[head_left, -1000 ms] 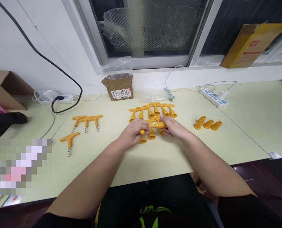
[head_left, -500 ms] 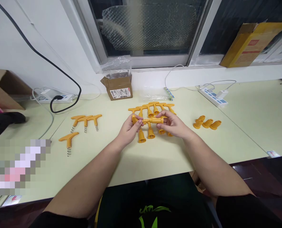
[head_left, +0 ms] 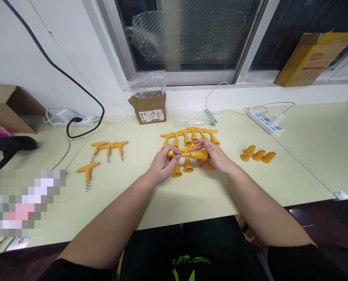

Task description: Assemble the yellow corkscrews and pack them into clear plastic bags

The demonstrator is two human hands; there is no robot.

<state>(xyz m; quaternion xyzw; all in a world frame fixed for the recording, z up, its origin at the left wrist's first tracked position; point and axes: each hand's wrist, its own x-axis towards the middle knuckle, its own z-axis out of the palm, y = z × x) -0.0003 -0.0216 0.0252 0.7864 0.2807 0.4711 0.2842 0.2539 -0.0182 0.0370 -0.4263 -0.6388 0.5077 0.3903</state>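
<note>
At left, four corkscrews (head_left: 88, 171) lie on the table (head_left: 124, 210), three far and one nearer, metal coils pointing near. Farther back and rightward stands a carton (head_left: 152, 111). At centre, the left hand (head_left: 162, 166) has its fingers closed on the handle end of a yellow tool (head_left: 185, 154), held crosswise above similar tools (head_left: 188, 166). The right hand (head_left: 217, 157) curves loosely about its sleeve (head_left: 199, 154); whether it grips cannot be told. At right lie four loose sleeves (head_left: 268, 157).
</note>
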